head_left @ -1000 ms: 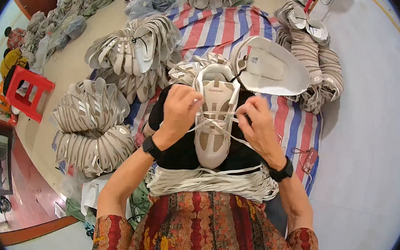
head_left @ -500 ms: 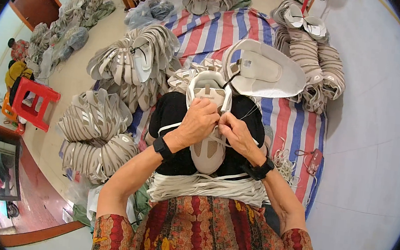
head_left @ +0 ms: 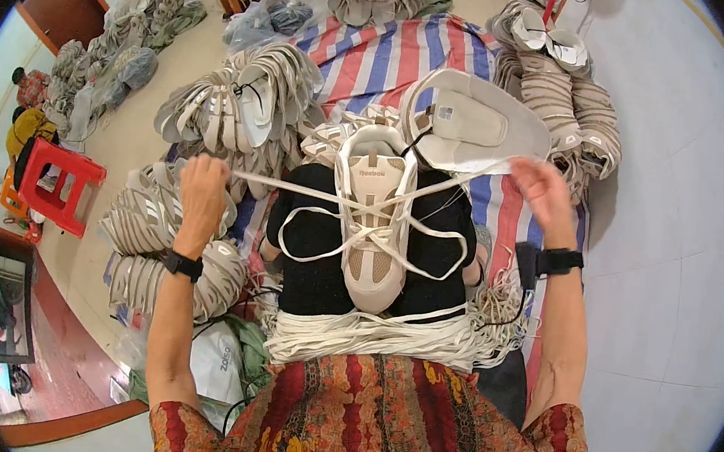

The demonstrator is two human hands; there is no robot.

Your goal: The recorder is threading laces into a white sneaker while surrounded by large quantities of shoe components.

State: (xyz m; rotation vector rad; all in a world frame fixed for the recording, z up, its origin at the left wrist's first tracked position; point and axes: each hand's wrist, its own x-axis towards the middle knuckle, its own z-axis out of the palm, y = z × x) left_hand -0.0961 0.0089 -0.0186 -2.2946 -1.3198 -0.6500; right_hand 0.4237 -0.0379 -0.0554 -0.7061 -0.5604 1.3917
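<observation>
A beige and white shoe upper [head_left: 373, 267] lies on my lap, toe toward me, between my black-clad knees. White shoelace [head_left: 296, 185] criss-crosses its front, with a loop bulging out on either side. My left hand [head_left: 204, 196], out to the left, is closed on one lace end, which runs straight to the shoe. Opposite it, my right hand [head_left: 544, 194] pinches the other end, some fingers lifted. Another upper [head_left: 483, 124] lies sole side up just beyond, a dark cord near its heel. A bundle of white laces [head_left: 368, 340] lies across my lap.
Stacked bundles of uppers stand at the left [head_left: 243, 94] and far right [head_left: 561, 97]. Beneath them spreads a striped red, white and blue sheet [head_left: 379, 60]. A red stool [head_left: 62, 186] stands farther left. Loose laces [head_left: 502, 320] lie by my right knee.
Both hands have moved apart from the middle of the shoe, left hand leftward, right hand rightward and up. The lace ends now stretch out between them and the shoe.
</observation>
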